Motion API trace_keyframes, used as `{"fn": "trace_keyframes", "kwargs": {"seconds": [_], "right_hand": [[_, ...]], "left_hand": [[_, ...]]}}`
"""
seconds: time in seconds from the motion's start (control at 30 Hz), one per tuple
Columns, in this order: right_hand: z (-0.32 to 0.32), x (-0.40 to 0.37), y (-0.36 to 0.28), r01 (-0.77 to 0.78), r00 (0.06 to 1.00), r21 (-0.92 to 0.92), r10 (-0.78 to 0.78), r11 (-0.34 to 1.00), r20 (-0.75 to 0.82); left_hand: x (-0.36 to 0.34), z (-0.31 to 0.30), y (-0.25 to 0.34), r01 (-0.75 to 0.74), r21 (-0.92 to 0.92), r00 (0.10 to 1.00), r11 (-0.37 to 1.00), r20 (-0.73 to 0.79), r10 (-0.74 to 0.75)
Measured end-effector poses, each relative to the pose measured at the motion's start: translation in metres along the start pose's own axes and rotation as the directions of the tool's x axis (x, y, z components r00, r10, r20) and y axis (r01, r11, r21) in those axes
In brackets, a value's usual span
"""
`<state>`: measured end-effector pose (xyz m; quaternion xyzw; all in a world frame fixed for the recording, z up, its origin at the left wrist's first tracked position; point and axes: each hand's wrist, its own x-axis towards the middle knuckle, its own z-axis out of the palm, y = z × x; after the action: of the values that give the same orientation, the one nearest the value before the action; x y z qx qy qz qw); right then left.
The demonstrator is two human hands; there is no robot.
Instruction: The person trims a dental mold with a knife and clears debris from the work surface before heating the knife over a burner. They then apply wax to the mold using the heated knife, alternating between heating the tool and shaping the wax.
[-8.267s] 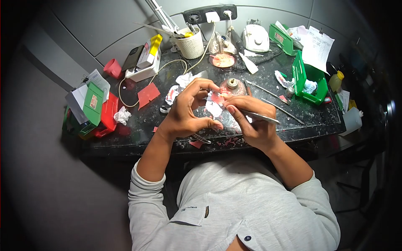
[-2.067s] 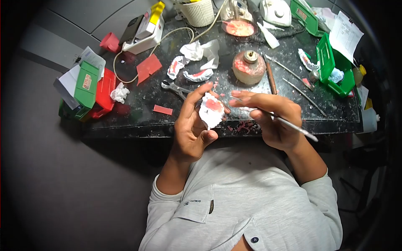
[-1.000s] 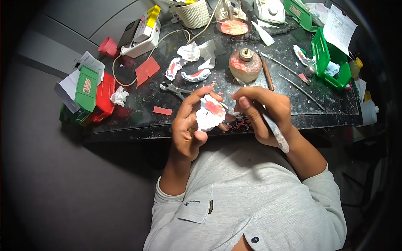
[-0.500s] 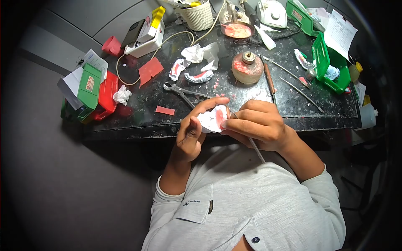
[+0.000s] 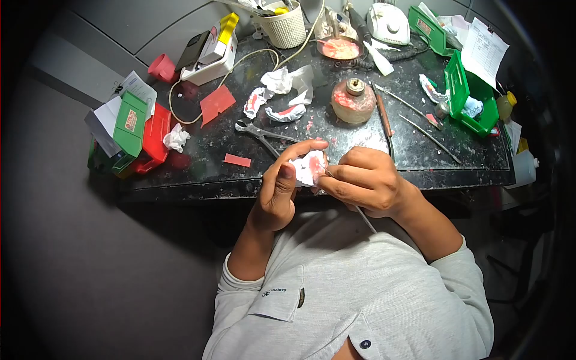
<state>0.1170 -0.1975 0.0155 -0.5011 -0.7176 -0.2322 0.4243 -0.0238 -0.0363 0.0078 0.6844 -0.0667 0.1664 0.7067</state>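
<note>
My left hand [image 5: 278,191] is closed round a white plaster dental model [image 5: 305,168] with pink wax on its right side, held up just off the table's front edge. In my right hand [image 5: 367,182] is a thin metal wax carver [image 5: 365,220], its shaft slanting down toward my shirt. The tip of the carver is at the pink wax, partly hidden by my fingers. Just beyond my left hand lies a pair of metal pliers [image 5: 262,134] on the black table. A small pink wax strip [image 5: 237,160] rests left of that hand.
Behind my hands stands a round glass spirit burner [image 5: 354,102]. More plaster pieces with pink wax [image 5: 285,113] lie near crumpled tissue [image 5: 277,80]. A brown-handled tool [image 5: 384,114] and slim metal instruments [image 5: 430,139] lie on the right, beside an open green box [image 5: 459,90]. Green and red boxes [image 5: 157,137] stand left.
The dental model has turned a little in my left hand and shifted slightly right. My right hand has shifted slightly, with the carver still at the wax.
</note>
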Motion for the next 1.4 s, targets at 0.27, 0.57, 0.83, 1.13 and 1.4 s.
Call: {"fn": "trace_keyframes", "kwargs": {"seconds": [0.27, 0.57, 0.83, 1.13, 1.4], "right_hand": [[0.002, 0.002, -0.002, -0.115, 0.993, 0.039, 0.115, 0.993, -0.011], [-0.018, 0.007, -0.005, -0.222, 0.974, 0.235, 0.203, 0.946, 0.101], [-0.113, -0.009, 0.034, -0.507, 0.728, -0.437, 0.640, 0.743, 0.246], [-0.129, 0.021, 0.077, -0.501, 0.562, -0.650, 0.786, 0.571, 0.258], [-0.082, 0.031, 0.116, -0.651, 0.156, -0.582, 0.836, 0.488, 0.526]], "left_hand": [[-0.002, 0.000, -0.006, -0.062, 0.101, 0.998, 0.993, -0.028, 0.065], [-0.002, -0.002, -0.011, -0.085, 0.249, 0.994, 0.965, -0.048, 0.100], [0.013, -0.007, -0.002, -0.043, 0.062, 0.999, 0.997, 0.023, 0.042], [0.094, -0.039, 0.048, -0.322, 0.530, 0.945, 0.784, 0.126, 0.303], [0.130, -0.042, 0.033, -0.394, 0.529, 0.909, 0.751, 0.105, 0.403]]}}
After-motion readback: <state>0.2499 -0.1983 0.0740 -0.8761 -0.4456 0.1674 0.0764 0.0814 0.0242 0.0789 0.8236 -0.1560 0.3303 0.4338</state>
